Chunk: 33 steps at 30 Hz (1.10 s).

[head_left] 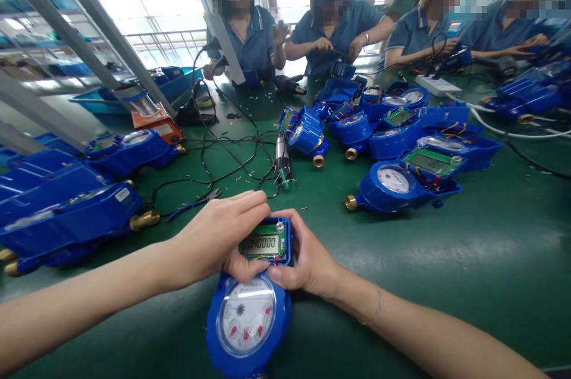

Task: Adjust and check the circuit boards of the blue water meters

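Note:
A blue water meter (250, 319) lies in front of me on the green table, its round white dial with red pointers facing up. Its far end holds a green circuit board with a digital display (263, 244). My left hand (223, 236) is closed around the left side of that end, fingers over the far edge and thumb by the near edge of the board. On the other side, my right hand (307, 260) grips the same housing, its thumb close to the left thumb. Parts of the board and the housing's sides are hidden under my fingers.
An electric screwdriver (282, 156) lies beyond my hands among black cables and scattered screws. Another open water meter (397, 185) is at right, with several more behind it. Blue meters (66, 218) crowd the left side. Several co-workers in blue shirts (250, 40) sit across the table (401, 272).

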{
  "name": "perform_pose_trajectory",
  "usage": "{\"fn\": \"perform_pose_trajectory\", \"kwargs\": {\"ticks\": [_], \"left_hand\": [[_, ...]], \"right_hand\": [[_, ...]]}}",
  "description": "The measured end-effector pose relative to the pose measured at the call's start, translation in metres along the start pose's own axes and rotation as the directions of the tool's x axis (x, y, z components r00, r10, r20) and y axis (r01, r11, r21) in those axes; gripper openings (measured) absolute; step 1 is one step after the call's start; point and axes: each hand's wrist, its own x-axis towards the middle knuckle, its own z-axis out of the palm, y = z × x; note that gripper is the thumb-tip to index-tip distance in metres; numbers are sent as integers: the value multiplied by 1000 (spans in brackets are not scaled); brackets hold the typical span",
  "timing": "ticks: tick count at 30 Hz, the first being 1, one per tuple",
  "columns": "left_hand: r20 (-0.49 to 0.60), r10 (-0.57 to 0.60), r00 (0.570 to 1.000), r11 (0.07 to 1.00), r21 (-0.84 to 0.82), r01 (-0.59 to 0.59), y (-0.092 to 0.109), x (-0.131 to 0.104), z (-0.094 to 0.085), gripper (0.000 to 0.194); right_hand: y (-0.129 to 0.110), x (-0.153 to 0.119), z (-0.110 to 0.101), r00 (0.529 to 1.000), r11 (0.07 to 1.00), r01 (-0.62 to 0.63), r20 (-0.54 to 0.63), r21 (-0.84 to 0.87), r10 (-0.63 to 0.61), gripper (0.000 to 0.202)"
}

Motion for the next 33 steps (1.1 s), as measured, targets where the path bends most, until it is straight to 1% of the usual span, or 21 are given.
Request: {"fn": "perform_pose_trajectory", "kwargs": {"ticks": [3, 5, 9, 12, 15, 17, 22, 24, 26, 30, 33], "left_hand": [[12, -29, 1000, 999, -26, 29, 0, 1, -1, 41], [53, -46, 998, 999, -9, 47, 4, 4, -5, 41], [187, -106, 977, 981, 178, 72, 20, 13, -20, 36], [254, -85, 964, 961, 275, 12, 31, 21, -31, 40], [338, -29, 941, 956, 283, -72, 32, 29, -37, 45], [383, -12, 924, 957, 273, -101, 30, 34, -38, 45], [384, 12, 923, 949, 286, -131, 25, 40, -37, 46], [375, 51, 926, 949, 271, -162, 23, 40, -35, 48], [352, 74, 933, 954, 246, -169, 21, 38, -32, 52], [316, 65, 946, 965, 221, -140, 18, 33, -26, 54], [327, 84, 941, 968, 196, -154, 19, 33, -30, 56]], "right_hand": [[-1, -1, 2, 1000, 999, 19, 12, 39, -19, 77], [-1, -2, 4, 1000, 998, 24, 6, 61, -24, 77], [4, 2, 4, 997, 995, 63, 45, 83, -67, 79], [6, 3, 3, 993, 993, 95, 63, 65, -99, 80], [6, 1, 2, 994, 995, 102, 47, 2, -102, 84], [5, 0, 1, 994, 994, 104, 34, -40, -102, 88], [0, -1, 2, 993, 988, 113, 24, -101, -111, 93], [1, 0, 2, 990, 981, 138, 22, -134, -137, 88], [2, 3, 1, 985, 972, 172, 11, -162, -172, 81], [8, 7, 0, 973, 953, 217, -37, -210, -230, 75], [11, 7, -2, 973, 957, 211, -53, -202, -225, 74]]}}
